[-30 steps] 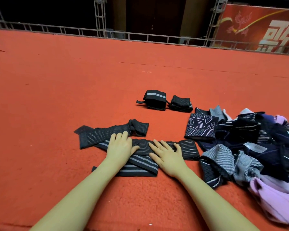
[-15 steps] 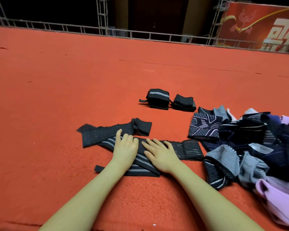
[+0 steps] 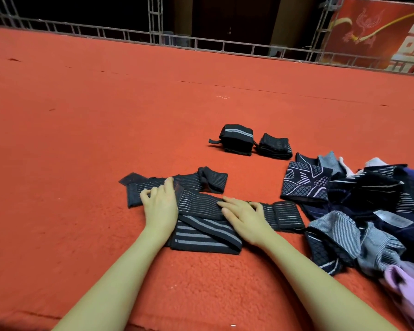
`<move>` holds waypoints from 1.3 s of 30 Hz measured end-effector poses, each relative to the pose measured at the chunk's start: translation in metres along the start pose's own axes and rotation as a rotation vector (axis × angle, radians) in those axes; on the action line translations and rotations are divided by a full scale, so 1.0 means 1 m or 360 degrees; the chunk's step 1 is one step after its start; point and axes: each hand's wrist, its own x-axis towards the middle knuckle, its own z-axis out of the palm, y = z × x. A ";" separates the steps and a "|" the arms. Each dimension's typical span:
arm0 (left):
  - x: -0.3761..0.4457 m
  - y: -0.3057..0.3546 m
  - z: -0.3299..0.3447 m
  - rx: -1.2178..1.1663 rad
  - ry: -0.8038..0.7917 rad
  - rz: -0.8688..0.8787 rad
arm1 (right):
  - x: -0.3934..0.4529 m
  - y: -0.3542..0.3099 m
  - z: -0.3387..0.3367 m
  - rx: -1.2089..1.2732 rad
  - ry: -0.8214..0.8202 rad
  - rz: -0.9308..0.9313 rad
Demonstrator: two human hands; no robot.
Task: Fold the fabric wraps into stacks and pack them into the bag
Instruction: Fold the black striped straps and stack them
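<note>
Two hands at work on black wraps on the red carpet.

The left hand (image 3: 159, 206) has its fingers curled on the thin-striped wrap (image 3: 177, 185), apparently gripping the fabric near its left end; whether the fabric is truly pinched cannot be told. The right hand (image 3: 243, 217) lies flat with straight fingers, pressing on the ribbed wrap (image 3: 285, 215) that runs off to the right. Between the wrists, toward the carpet's near edge, lies a folded wide-striped wrap (image 3: 201, 237), partly under the ribbed one. Farther out toward the far edge sit two folded bundles (image 3: 237, 139), touching side by side. At the right edge a loose pile (image 3: 368, 211) of dark, grey and lilac fabrics spreads over the carpet (image 3: 81, 115). A metal rail (image 3: 201, 44) runs along the carpet's far edge.
</note>
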 end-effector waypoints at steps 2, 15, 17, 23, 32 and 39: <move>-0.002 0.004 -0.001 0.0088 -0.0023 0.0090 | 0.000 0.009 -0.009 -0.0140 0.0316 0.0007; -0.025 0.104 -0.026 -0.0283 -0.1027 0.0738 | -0.038 0.058 -0.032 -0.0741 0.0305 0.0516; -0.027 0.117 -0.023 -0.0253 -0.1173 0.0811 | -0.041 0.063 -0.029 -0.0742 0.0336 0.0505; -0.031 0.128 -0.019 -0.0111 -0.1333 0.0838 | -0.045 0.074 -0.015 -0.0711 0.0686 0.0352; -0.029 0.146 -0.012 -0.0065 -0.1256 0.0858 | -0.026 0.087 -0.089 -0.0236 0.1543 0.0627; -0.027 0.187 0.004 -0.0211 -0.1134 0.0800 | -0.034 0.117 -0.114 -0.0395 0.1794 0.0509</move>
